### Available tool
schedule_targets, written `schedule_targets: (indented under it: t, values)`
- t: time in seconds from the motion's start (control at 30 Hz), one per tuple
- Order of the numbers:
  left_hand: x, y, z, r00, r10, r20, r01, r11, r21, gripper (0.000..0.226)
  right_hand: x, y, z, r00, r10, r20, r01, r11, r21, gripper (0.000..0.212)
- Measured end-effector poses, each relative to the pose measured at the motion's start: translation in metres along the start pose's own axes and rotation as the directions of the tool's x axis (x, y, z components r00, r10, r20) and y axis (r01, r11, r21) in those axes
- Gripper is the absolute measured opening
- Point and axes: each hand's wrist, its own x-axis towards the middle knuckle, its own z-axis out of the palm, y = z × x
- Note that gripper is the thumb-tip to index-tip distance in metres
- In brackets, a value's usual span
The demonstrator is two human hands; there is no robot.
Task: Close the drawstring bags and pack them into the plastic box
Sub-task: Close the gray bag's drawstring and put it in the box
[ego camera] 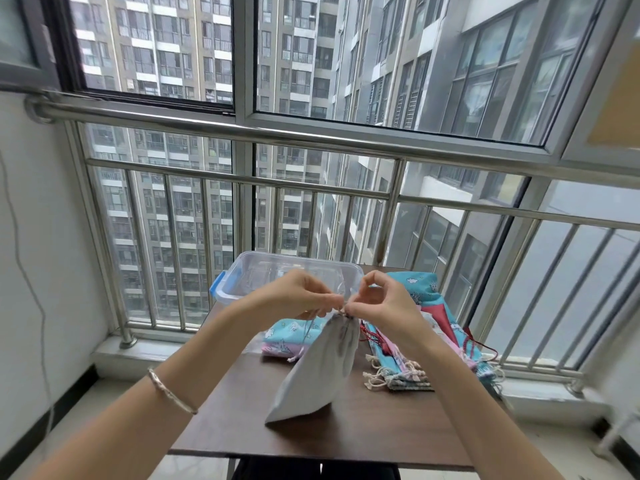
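On my feed both hands meet above the worktop (346,434). The left hand (298,296) and the right hand (384,306) each pinch the cord at the gathered neck of a pale grey drawstring bag (318,368), with their fingertips almost touching. The bag hangs slanted from that pinch. Its lower edge is down at the worktop, though I cannot tell whether it rests there. Behind the hands stands the clear plastic box (242,271), open-topped, with a blue clasp (217,289) on its left end. A small stack of blue and pink bags (291,336) lies just in front of the box, left of the held bag. A larger pile of bags (408,370) spreads to the right, cords loose. A metal bangle (171,393) circles the left wrist.
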Motion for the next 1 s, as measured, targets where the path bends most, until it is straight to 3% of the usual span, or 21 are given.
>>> schedule_targets:
  t: [0.07, 0.17, 0.27, 0.37, 0.5, 0.6, 0.63, 0.7, 0.77, 0.8, 0.9, 1.0]
  values:
    - [0.002, 0.001, 0.001, 0.999, -0.026, -0.024, 0.027, 0.999, 0.034, 0.022, -0.002, -0.002, 0.004, 0.989, -0.142, -0.051, 0.126, 0.964, -0.233, 0.017]
    - [0.005, 0.004, 0.0, 0.999, -0.051, -0.013, 0.052, 0.994, 0.094, 0.026, -0.003, 0.0, 0.006, 0.943, -0.333, -0.001, 0.293, 0.832, -0.471, 0.015]
    - [0.006, 0.009, -0.003, 0.992, -0.11, 0.06, 0.099, 0.982, 0.164, 0.028, -0.004, 0.0, 0.007, 0.915, -0.398, 0.063, 0.363, 0.745, -0.56, 0.02]
    - [0.007, 0.014, -0.009, 0.962, -0.206, 0.181, 0.183, 0.974, 0.132, 0.028, -0.004, -0.002, 0.007, 0.907, -0.414, 0.083, 0.383, 0.724, -0.574, 0.021]
    - [0.01, 0.015, -0.012, 0.938, -0.257, 0.233, 0.237, 0.965, 0.113, 0.023, -0.002, -0.005, 0.006, 0.929, -0.354, 0.107, 0.356, 0.777, -0.52, 0.013]
    - [0.008, 0.014, -0.01, 0.982, -0.157, 0.109, 0.126, 0.961, 0.244, 0.024, 0.004, -0.003, 0.004, 0.982, -0.151, 0.11, 0.185, 0.87, -0.457, 0.014]
    - [0.007, 0.014, -0.008, 0.996, -0.068, 0.06, 0.048, 0.954, 0.295, 0.025, 0.006, -0.002, 0.004, 0.993, -0.051, 0.108, 0.089, 0.923, -0.374, 0.019]
    - [0.004, 0.014, -0.003, 0.993, 0.12, 0.01, -0.116, 0.934, 0.338, 0.021, 0.011, 0.0, 0.001, 0.973, 0.195, 0.127, -0.192, 0.981, -0.032, 0.017]
    - [0.002, 0.013, 0.0, 0.968, 0.251, -0.012, -0.227, 0.896, 0.382, 0.014, 0.012, 0.001, -0.003, 0.897, 0.357, 0.262, -0.424, 0.861, 0.281, 0.011]
    - [0.001, 0.011, 0.001, 0.955, 0.295, -0.038, -0.252, 0.871, 0.422, 0.011, 0.012, 0.002, -0.004, 0.865, 0.378, 0.328, -0.482, 0.806, 0.342, 0.012]
    - [-0.002, 0.006, 0.006, 0.911, 0.392, -0.128, -0.287, 0.826, 0.485, 0.008, 0.011, 0.007, -0.007, 0.853, 0.328, 0.407, -0.487, 0.781, 0.39, 0.009]
    - [-0.003, 0.001, 0.014, 0.868, 0.464, -0.178, -0.313, 0.789, 0.528, 0.01, 0.014, 0.009, -0.009, 0.904, 0.275, 0.328, -0.378, 0.872, 0.311, 0.011]
